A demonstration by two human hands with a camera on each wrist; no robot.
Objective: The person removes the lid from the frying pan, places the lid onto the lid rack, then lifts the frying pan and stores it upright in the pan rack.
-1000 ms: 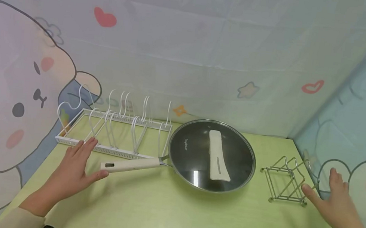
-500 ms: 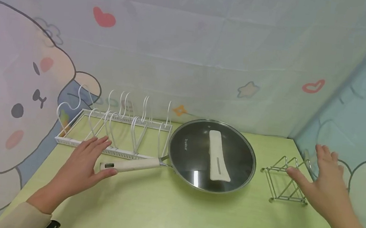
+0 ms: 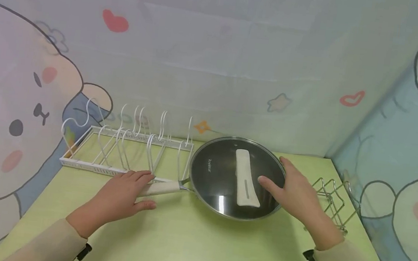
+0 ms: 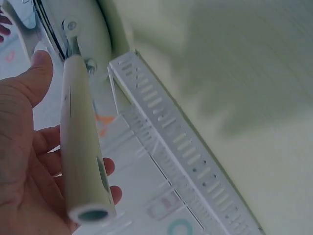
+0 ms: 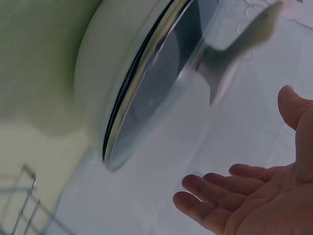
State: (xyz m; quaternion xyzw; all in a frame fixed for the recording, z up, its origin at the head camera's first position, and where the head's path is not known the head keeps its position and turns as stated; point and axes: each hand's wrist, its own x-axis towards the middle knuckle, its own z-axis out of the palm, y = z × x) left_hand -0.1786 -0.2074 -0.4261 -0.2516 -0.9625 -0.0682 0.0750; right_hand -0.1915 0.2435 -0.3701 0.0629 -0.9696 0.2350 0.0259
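A frying pan (image 5: 100, 73) with a cream outside stands on the table under a dark glass lid (image 3: 214, 165). The lid has a flat cream knob (image 3: 244, 173) that flares at one end. My left hand (image 3: 120, 198) is over the pan's cream handle (image 3: 161, 188), thumb held out apart from it. In the left wrist view, the fingers (image 4: 49, 139) pass behind the handle and their tips show beyond it. At the pan's right side is my right hand (image 3: 298, 194), fingers extended and thumb over the lid; the right wrist view shows its palm with nothing in it.
A white rack (image 3: 126, 173) with upright wire loops stands at the back left, right beside the pan. To the right is a small silver wire rack (image 3: 334, 201), partly hidden by the right wrist. A printed cloth (image 3: 216, 62) hangs behind the green table (image 3: 180, 248).
Both hands have moved inward: the left to the right, over the pan's handle, and the right leftward from beyond the silver rack to the lid's edge. Pan and racks stay put.
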